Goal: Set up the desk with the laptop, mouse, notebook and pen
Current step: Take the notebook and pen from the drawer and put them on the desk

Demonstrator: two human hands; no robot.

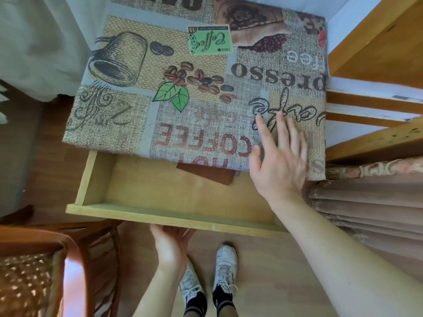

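The desk wears a cloth printed with coffee motifs, and nothing lies on it. Its wooden drawer is pulled out toward me. Inside, at the back, the corner of a brown notebook sticks out from under the desk top. My left hand is under the drawer's front panel, palm up, fingers hooked on it. With fingers spread, my right hand hovers over the desk's near right corner and the drawer's right end, holding nothing. No laptop, mouse or pen is in view.
A wooden chair with a woven seat stands at the lower left. Wooden shelving rises to the right of the desk, with a pleated fabric cover below it. White curtain hangs at the upper left. My feet in white shoes stand on the wood floor.
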